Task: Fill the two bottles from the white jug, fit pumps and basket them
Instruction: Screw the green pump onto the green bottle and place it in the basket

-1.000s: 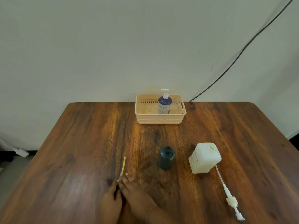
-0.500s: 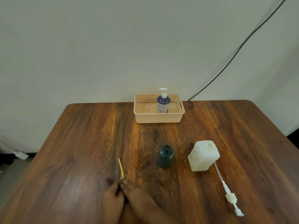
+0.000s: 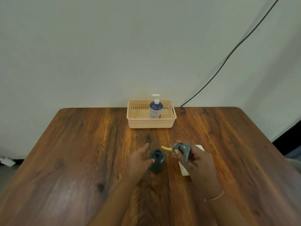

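A dark green bottle (image 3: pixel 157 160) stands open-necked at the middle of the wooden table (image 3: pixel 81 160). My left hand (image 3: pixel 138 159) is at its left side, thumb touching the bottle, fingers straight. My right hand (image 3: pixel 195 159) grips a grey pump head (image 3: pixel 183 150) just right of the bottle; its yellow tube (image 3: pixel 166 148) points left toward the neck. The white jug (image 3: pixel 184 170) is mostly hidden behind my right hand. A blue bottle with a white pump (image 3: pixel 156 108) stands in the peach basket (image 3: pixel 151 123) at the far edge.
A black cable (image 3: pixel 228 57) runs down the wall to the table's far right corner. The white pump with tube seen earlier on the table is hidden behind my right arm.
Both hands have come up from the near edge to the green bottle. My right hand has carried the grey pump with the yellow tube over beside the bottle's neck.
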The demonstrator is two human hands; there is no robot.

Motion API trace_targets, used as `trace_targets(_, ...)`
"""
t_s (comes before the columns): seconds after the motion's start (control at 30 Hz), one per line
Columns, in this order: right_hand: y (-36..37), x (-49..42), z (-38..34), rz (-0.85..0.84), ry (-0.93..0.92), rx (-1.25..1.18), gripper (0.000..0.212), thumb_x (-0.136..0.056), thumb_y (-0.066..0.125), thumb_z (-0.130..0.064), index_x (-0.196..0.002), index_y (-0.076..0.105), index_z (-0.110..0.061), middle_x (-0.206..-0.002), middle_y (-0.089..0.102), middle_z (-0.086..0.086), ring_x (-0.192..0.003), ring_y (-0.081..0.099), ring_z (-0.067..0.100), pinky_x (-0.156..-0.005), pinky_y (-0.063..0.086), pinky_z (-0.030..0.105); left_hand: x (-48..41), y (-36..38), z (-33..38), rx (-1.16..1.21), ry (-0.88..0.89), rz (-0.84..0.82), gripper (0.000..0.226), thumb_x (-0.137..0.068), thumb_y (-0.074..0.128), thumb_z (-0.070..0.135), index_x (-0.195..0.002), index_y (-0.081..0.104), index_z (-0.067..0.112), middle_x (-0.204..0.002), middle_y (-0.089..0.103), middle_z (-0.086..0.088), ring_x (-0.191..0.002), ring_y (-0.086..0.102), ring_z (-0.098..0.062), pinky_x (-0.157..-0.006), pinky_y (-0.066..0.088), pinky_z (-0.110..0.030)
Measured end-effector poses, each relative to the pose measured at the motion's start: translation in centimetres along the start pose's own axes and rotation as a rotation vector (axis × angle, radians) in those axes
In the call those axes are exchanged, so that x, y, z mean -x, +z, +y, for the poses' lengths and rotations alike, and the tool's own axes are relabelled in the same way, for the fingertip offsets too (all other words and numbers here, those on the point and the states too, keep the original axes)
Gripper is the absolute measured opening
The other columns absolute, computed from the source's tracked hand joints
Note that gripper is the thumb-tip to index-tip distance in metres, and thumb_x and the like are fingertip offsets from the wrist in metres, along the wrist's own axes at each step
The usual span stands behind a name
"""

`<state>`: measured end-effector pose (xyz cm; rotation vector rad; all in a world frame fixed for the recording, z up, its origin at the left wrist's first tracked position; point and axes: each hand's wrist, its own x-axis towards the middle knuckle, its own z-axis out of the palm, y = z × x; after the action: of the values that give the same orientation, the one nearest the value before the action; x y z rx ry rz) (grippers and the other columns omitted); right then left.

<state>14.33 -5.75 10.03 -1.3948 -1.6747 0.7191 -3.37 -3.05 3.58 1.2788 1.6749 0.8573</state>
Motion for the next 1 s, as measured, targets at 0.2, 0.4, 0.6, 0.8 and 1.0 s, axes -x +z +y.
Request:
trace_targets(0.2, 0.8, -0.8, 1.4, -0.030, 0.042, 0.016, 0.020, -0.082, 0.066, -0.019, -0.101, 0.067, -0.017, -0.088, 0.072, -0.001, -0.083, 0.067, 0.011, -0.073, 0.050, 0.012, -1.8, 3.1, -1.0, -0.164, 0.001, -0.079, 0.083, -0.070, 0.078, 0.018, -0.141, 0.035, 0.017, -0.142, 0.047, -0.003, -0.128, 0.044, -0.016, -0.101, 0.035, -0.021)
trace_targets(0.4, 2.9, -3.3, 2.9, -0.149, 0.104, 0.025, 0.017, -0.086, 0.060, -0.027, -0.098, 0.065, -0.017, -0.087, 0.068, -0.004, -0.080, 0.063, 0.005, -0.068, 0.048, 0.011, -2.4, 3.4, -1.2, -0.194, 0.028, -0.033, 0.074, -0.068, 0.079, 0.019, -0.134, 0.046, 0.018, -0.131, 0.057, -0.004, -0.118, 0.053, -0.017, -0.102, 0.043, -0.028)
trace_targets(0.6, 6.7, -6.4, 5.6, -0.386, 0.127, 0.263, 0.017, -0.089, 0.055, -0.014, -0.101, 0.062, -0.004, -0.098, 0.056, 0.003, -0.079, 0.053, 0.007, -0.054, 0.044, 0.007, -2.5, 3.1, -1.2, -0.187, 0.067, -0.024, 0.060, -0.072, 0.076, 0.019, -0.127, 0.054, 0.021, -0.120, 0.065, 0.001, -0.109, 0.059, -0.014, -0.092, 0.044, -0.022)
trace_targets(0.8, 6.9, -6.8, 7.2, -0.333, 0.301, 0.250, 0.033, -0.068, 0.077, -0.028, -0.091, 0.058, -0.013, -0.094, 0.054, 0.001, -0.087, 0.053, 0.015, -0.066, 0.046, 0.018, -2.7, 2.9, -1.3, -0.135, 0.022, -0.061, 0.060, -0.073, 0.075, 0.016, -0.128, 0.052, 0.019, -0.123, 0.063, 0.000, -0.112, 0.056, -0.012, -0.096, 0.044, -0.025)
trace_targets(1.0, 7.9, -4.5, 8.2, -0.221, 0.334, -0.027, 0.034, -0.082, 0.062, -0.004, -0.113, 0.059, -0.017, -0.117, 0.063, 0.001, -0.100, 0.060, 0.011, -0.060, 0.047, 0.004, -2.7, 2.6, -1.4, -0.118, 0.040, -0.063, 0.053, -0.072, 0.075, 0.014, -0.122, 0.058, 0.018, -0.115, 0.068, 0.000, -0.103, 0.059, -0.008, -0.086, 0.044, -0.018)
